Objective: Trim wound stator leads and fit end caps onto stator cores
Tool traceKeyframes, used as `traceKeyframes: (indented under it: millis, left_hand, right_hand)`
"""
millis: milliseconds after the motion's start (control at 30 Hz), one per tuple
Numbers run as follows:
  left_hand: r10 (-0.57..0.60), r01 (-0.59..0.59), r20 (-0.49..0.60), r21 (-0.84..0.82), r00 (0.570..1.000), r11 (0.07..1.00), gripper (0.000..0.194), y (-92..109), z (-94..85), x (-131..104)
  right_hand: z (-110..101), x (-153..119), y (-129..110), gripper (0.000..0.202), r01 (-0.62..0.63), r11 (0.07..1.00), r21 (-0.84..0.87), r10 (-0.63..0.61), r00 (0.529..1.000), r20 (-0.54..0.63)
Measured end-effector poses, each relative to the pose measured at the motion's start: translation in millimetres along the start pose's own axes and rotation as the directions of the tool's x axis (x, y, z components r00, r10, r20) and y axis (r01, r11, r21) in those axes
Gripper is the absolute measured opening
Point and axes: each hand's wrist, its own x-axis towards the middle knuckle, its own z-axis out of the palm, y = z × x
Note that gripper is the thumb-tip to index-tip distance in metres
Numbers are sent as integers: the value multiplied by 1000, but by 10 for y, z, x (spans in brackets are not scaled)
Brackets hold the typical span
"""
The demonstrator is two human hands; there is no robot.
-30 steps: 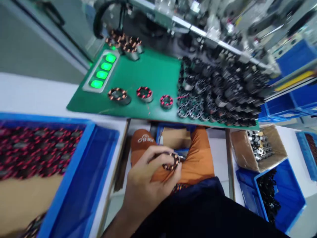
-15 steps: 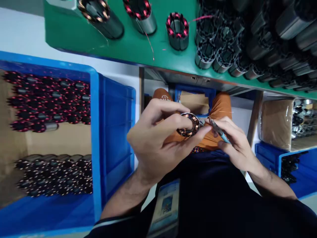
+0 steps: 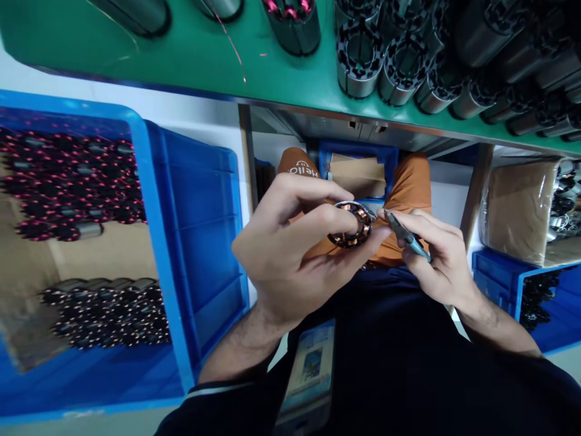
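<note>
My left hand [image 3: 299, 248] is closed around a motor stator [image 3: 364, 225] with copper windings, its ring-shaped end facing up and the index finger reaching into its bore. In my right hand [image 3: 438, 257] is a pair of pliers or cutters [image 3: 411, 240] with blue-grey handles. The tool's tip lies close to the stator's right edge, beside my left thumb; whether it touches a wire there I cannot tell. Both hands are above my lap, over orange trousers [image 3: 411, 188].
A green worktop [image 3: 190, 60] runs across the top, carrying several bare stator cores [image 3: 403, 66] and a red-wound stator [image 3: 295, 30]. On the left stands a blue crate [image 3: 158, 242] of wound stators. To the right are a cardboard box [image 3: 520, 209] and another blue bin [image 3: 499, 275].
The camera view has shifted, so the worktop sits higher in the picture. The pliers' tip has moved slightly away from the stator. My left hand keeps its hold.
</note>
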Motion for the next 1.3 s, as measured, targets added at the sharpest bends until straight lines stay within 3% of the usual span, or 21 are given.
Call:
traceKeyframes:
  millis: [133,233,333,433,567,667,900,1133,1233,1300]
  left_hand:
    - [-16,16,-20,-36,1000,999,25,-96,71,-52]
    - [-158,145,-41,-222,987,964,24,-223,166,-128]
    - [-417,405,101,-520,903,752,32,-316,252,-195]
    - [-527,553,268,-659,806,510,52,-299,308,-197]
    - [-601,627,379,-730,704,274,57,-121,347,-114]
    - [-604,620,427,-771,673,147,51,5,372,-66]
    - [-581,596,445,-798,682,89,46,47,408,-85]
    - [-595,583,425,-808,682,91,47,-25,500,-144]
    - [-667,550,357,-830,653,95,53,-88,615,-184]
    - [-717,549,319,-829,619,105,57,-141,587,-242]
  right_hand:
    - [73,54,132,65,-85,995,59,85,996,-7]
    - [82,133,254,63,-129,991,26,130,991,-44]
    - [14,177,354,70,-32,988,-149,17,995,-101]
    - [-75,181,406,73,116,922,-369,-174,976,-127]
    - [-107,202,387,63,270,761,-590,-424,895,-138]
    - [-70,237,333,53,292,717,-633,-486,860,-153]
    - [-16,227,260,52,236,799,-554,-414,883,-220]
    - [-49,201,295,49,192,875,-444,-295,939,-177]
    - [-66,241,365,52,150,910,-387,-206,973,-106]
    - [-95,253,414,57,76,909,-409,-99,994,-35]
